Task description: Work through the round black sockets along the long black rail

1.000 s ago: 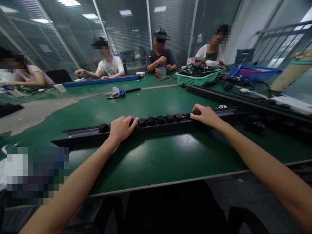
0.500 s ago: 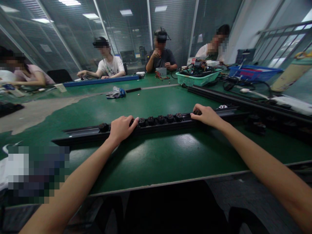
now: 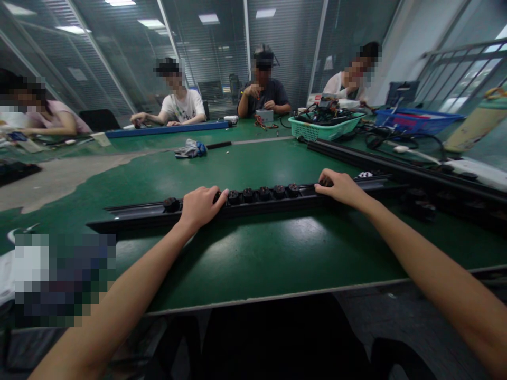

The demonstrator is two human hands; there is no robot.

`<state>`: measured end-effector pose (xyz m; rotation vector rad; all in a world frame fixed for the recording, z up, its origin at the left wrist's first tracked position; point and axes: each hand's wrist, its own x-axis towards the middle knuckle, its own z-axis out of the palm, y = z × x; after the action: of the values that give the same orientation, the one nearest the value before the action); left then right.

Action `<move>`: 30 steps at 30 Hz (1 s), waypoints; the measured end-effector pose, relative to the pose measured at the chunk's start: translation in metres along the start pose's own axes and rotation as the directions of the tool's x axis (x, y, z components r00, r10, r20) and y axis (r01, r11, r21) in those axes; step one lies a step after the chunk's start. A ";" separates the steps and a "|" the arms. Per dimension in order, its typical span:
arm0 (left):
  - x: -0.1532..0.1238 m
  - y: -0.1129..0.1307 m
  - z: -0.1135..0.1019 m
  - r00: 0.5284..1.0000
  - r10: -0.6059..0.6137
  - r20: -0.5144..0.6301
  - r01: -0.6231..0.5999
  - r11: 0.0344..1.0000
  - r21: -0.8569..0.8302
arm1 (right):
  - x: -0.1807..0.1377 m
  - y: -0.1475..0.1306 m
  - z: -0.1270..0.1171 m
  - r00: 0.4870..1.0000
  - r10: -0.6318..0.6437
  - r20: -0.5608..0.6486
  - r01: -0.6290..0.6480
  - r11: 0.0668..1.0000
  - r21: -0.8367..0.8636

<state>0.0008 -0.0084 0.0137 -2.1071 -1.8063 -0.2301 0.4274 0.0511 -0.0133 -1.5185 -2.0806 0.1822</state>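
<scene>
A long black rail (image 3: 138, 215) lies across the green table (image 3: 253, 253) in front of me. Several small black round parts (image 3: 263, 192) sit in a row along its middle, and one more (image 3: 171, 204) sits further left. My left hand (image 3: 200, 207) rests on the rail at the left end of that row, fingers curled over a part. My right hand (image 3: 341, 187) rests on the rail at the row's right end, fingertips pressed on a black part (image 3: 324, 183).
More black rails (image 3: 396, 169) lie to the right. A green basket (image 3: 322, 127) of cables and a blue bin (image 3: 412, 119) stand at the back right. Gloves (image 3: 190, 150) lie mid-table beside a blue bar (image 3: 166, 130). Several people sit at the far side.
My hands and the rail stay put; the view shifted slightly. The person at the far middle raised a hand towards the face.
</scene>
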 end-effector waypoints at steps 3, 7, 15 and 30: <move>0.000 0.000 0.000 1.000 -0.006 -0.002 0.006 1.000 -0.002 | 0.000 -0.001 0.000 1.000 0.003 0.001 -0.003 1.000 -0.003; 0.000 0.000 0.001 1.000 -0.005 -0.001 0.005 1.000 -0.008 | 0.001 0.000 -0.003 1.000 0.005 0.016 -0.005 1.000 -0.004; 0.000 0.001 -0.001 1.000 -0.010 0.008 0.010 1.000 -0.003 | -0.001 0.006 -0.011 0.999 0.038 0.029 -0.038 0.999 -0.006; 0.000 0.001 -0.002 1.000 -0.014 0.016 0.014 1.000 -0.006 | -0.002 0.007 -0.008 1.000 0.028 0.009 -0.027 0.997 -0.077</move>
<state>0.0021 -0.0093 0.0154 -2.1071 -1.8323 -0.2235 0.4378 0.0502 -0.0103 -1.5956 -2.0969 0.1214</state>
